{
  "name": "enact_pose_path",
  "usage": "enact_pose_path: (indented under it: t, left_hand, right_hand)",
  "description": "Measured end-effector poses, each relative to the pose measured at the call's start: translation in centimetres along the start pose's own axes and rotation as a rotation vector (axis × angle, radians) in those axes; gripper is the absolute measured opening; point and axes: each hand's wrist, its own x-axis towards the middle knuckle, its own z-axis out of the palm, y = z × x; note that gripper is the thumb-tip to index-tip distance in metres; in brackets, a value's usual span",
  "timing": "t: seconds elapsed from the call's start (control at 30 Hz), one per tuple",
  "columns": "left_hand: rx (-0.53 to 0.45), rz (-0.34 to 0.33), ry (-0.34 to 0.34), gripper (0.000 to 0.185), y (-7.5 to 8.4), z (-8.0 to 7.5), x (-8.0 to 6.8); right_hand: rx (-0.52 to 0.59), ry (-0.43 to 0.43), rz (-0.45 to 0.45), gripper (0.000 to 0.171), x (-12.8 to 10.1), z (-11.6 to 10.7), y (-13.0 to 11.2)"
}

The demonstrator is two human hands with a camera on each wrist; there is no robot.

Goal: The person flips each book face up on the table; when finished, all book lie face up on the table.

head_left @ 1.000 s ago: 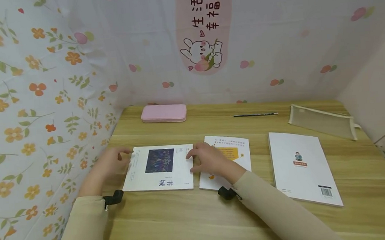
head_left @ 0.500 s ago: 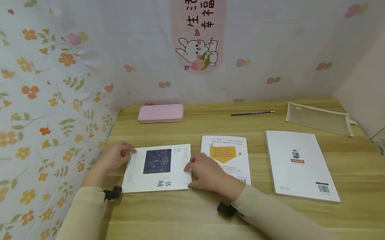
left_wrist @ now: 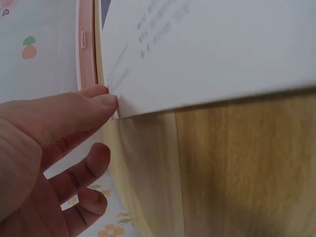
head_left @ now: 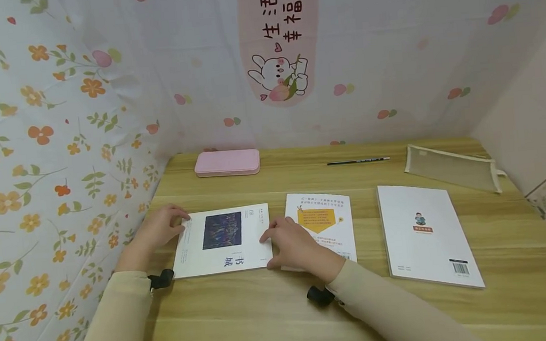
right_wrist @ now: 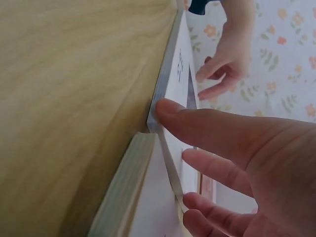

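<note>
A white book with a dark picture (head_left: 223, 240) lies flat at the table's front left. My left hand (head_left: 164, 225) touches its far left corner with straight fingertips (left_wrist: 106, 101); the book (left_wrist: 207, 49) fills the top of the left wrist view. My right hand (head_left: 289, 240) rests against the book's right edge. Its thumb (right_wrist: 197, 123) presses on the near right corner of the book (right_wrist: 175, 84), and the other fingers lie along the edge. Neither hand lifts it.
A white booklet with an orange panel (head_left: 322, 220) lies partly under my right hand. A larger white book (head_left: 424, 233) is further right. At the back are a pink case (head_left: 227, 163), a pencil (head_left: 358, 160) and a mesh pouch (head_left: 451, 168). Flowered curtains close the left and rear.
My right hand slid nearer along the book's right edge, uncovering more of the orange booklet. The book shifted slightly left. My left hand stayed at the far left corner.
</note>
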Motion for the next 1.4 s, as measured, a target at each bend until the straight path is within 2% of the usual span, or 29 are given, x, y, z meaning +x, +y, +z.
enact_pose_path:
  t: [0.23,0.53,0.73,0.97,1.2,1.3,1.4]
  left_hand:
    - [0.021,-0.041,-0.004,0.023,0.2,-0.1,-0.3]
    - [-0.050,-0.094,0.039,0.022,-0.2,-0.2,-2.1]
    - [-0.106,-0.165,0.007,0.024,-0.3,-0.5,-3.2]
    - [-0.134,-0.200,-0.023,0.023,-0.3,-0.3,-4.0]
    - [-0.120,-0.187,-0.012,0.018,-0.1,-0.2,-4.8]
    - [-0.126,-0.190,-0.021,0.021,0.1,-0.1,-5.1]
    - [-0.137,-0.160,-0.036,0.024,0.3,0.2,-5.3]
  right_hand:
    - [-0.006,-0.016,0.009,0.053,0.8,-0.6,0.2]
    - [-0.012,-0.003,-0.016,0.040,1.8,-0.8,0.9]
    - [-0.022,-0.007,-0.022,0.039,2.6,-0.8,1.1]
    - [-0.038,0.019,-0.044,0.034,3.2,-1.1,1.9]
    - [-0.059,0.068,-0.066,0.026,3.9,-1.3,2.7]
    - [-0.064,0.076,-0.047,0.027,4.4,-1.4,3.0]
    - [-0.071,0.080,-0.027,0.029,5.0,-1.4,3.3]
